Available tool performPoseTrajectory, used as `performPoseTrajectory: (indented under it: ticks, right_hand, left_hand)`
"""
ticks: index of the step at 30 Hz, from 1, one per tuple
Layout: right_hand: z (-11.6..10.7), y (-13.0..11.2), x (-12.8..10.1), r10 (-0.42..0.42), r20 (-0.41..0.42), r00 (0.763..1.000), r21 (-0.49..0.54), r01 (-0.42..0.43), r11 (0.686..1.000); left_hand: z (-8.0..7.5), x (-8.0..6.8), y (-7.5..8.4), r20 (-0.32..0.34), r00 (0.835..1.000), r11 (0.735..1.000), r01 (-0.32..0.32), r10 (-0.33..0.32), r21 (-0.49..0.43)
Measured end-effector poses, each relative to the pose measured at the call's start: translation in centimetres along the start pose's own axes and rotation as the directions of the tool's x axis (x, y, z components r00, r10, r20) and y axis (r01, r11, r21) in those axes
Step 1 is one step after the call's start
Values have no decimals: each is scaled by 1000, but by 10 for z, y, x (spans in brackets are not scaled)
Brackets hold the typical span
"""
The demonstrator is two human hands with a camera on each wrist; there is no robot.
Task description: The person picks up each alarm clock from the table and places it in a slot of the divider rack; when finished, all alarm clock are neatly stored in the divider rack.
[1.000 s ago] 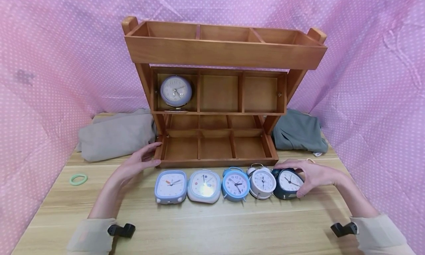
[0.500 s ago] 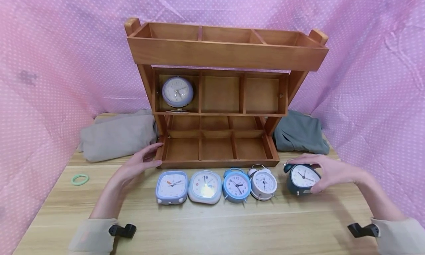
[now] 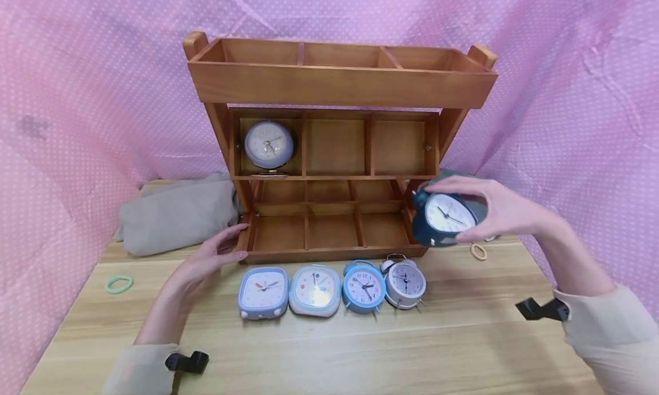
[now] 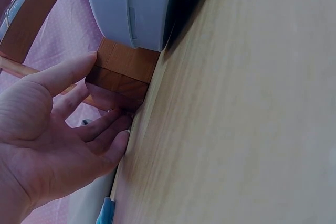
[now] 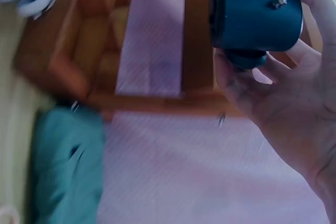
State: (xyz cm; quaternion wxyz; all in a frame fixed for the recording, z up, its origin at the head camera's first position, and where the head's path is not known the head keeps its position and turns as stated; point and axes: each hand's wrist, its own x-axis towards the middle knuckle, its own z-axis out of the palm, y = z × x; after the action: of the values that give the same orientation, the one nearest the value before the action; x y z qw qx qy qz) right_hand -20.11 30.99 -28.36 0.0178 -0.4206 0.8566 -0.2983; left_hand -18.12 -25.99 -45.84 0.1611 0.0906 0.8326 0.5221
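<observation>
Dark blue round alarm clock (image 3: 444, 218) lifted in the right hand (image 3: 496, 209), just right of the brown wooden 3-tier shelf rack (image 3: 337, 86).

Fingers curl around its rim, dial facing the camera, clear of the worktop (image 3: 360, 349). The left hand (image 3: 206, 260) lies open, fingertips touching the rack's lower left corner. A lilac round clock (image 3: 269, 144) sits in the middle tier's left compartment; the other compartments look empty.

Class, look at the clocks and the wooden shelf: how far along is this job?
Done: one lilac clock stands in the left compartment of the shelf's middle tier. In hand: the right hand holds the dark blue clock in the air by the shelf's right side, while the left hand rests against the shelf's lower left corner. Left: four clocks stand in a row on the table.
</observation>
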Motion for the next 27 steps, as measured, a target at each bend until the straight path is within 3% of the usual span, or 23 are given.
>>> performPoseTrajectory:
  ticks: [5, 9, 13, 18, 27]
  right_hand:
    - [7, -23, 45, 47, -142, 989, 38, -42, 998]
    - [21, -34, 78, 87, -259, 962, 61, -74, 995]
    - [38, -39, 110, 68, -359, 931, 29, -62, 998]
    - [60, -42, 141, 39, -499, 866, -28, -61, 998]
    - [89, -50, 172, 118, -649, 752, -57, -202, 978]
  left_hand:
    - [0, 1, 0, -1, 1000, 1000, 2, -2, 3]
    - [0, 1, -1, -3, 1000, 1000, -5, 5, -2]
    - [0, 0, -2, -6, 1000, 1000, -11, 11, -2]
    - [0, 1, -1, -3, 1000, 1000, -12, 12, -3]
    - [0, 1, -1, 0, 1000, 1000, -8, 8, -3]
